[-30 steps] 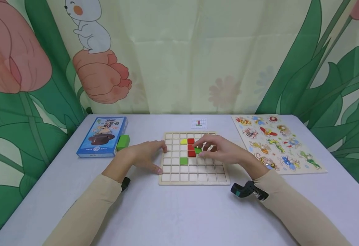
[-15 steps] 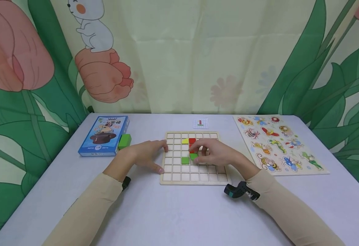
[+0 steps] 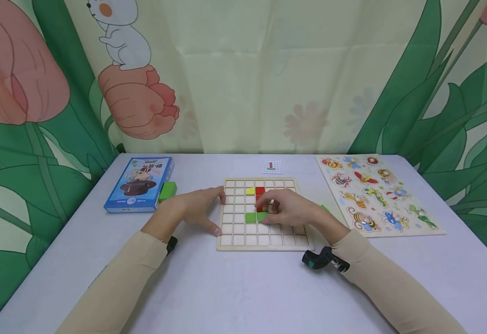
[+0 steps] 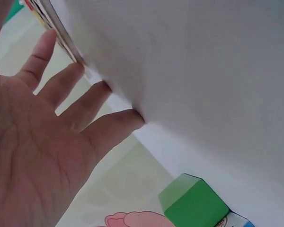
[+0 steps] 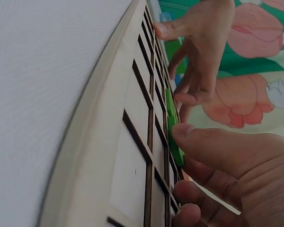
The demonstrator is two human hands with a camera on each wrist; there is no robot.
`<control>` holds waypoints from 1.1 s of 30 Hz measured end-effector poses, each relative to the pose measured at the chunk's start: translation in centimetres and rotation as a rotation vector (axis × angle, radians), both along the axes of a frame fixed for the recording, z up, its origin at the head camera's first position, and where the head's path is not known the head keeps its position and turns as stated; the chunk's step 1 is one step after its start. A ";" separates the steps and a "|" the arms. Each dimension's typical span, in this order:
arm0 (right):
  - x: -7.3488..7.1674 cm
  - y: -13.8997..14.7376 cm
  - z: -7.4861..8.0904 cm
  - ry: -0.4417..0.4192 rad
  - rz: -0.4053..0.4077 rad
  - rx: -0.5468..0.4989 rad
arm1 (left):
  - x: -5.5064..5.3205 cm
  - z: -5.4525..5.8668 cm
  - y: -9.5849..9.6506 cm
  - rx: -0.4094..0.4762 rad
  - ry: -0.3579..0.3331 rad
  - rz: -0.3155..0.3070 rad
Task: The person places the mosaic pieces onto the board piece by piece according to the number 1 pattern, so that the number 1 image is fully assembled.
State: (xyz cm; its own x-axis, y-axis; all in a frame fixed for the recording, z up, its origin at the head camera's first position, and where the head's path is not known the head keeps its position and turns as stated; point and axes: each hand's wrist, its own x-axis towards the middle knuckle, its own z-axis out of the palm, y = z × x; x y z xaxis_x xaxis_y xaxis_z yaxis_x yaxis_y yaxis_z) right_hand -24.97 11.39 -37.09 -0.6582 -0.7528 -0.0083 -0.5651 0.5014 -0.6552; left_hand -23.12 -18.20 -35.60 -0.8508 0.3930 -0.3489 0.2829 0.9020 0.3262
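A wooden grid board (image 3: 264, 247) lies flat on the table. My right hand (image 3: 291, 208) is over its middle, thumb and fingers pinching a green square tile (image 3: 262, 216) down at a cell. A second green tile (image 3: 250, 217) sits directly left of it. Above these stands a column of red tiles (image 3: 260, 191), partly behind my fingers, with a yellow tile (image 3: 250, 191) at its upper left. In the right wrist view my thumb presses on the pinched green tile (image 5: 174, 142). My left hand (image 3: 199, 208) rests at the board's left edge, its fingers spread and holding nothing.
A blue box (image 3: 139, 185) and green blocks (image 3: 167, 191) stand at the left. Behind the board lies a small grid card (image 3: 271, 167). An insect puzzle board (image 3: 377, 199) is at the right, with something green (image 3: 324, 208) partly hidden by my right wrist.
My right hand has carried the green tile down and slightly left, from beside the red column to the cell next to the other green tile. My left hand stays at the board's edge.
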 end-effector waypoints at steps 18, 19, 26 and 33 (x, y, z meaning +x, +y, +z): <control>0.4 0.4 1.1 0.029 -0.001 0.024 | 0.0 0.8 -0.1 -0.020 -0.019 -0.007; 0.5 0.5 1.3 0.030 0.010 0.025 | 0.0 0.8 -0.1 -0.020 -0.019 -0.005; 0.6 1.8 1.5 0.007 0.018 0.013 | 0.2 0.6 0.0 -0.008 -0.028 0.007; 0.6 3.2 1.5 0.038 0.041 -0.035 | 0.3 0.7 0.3 -0.019 -0.024 0.001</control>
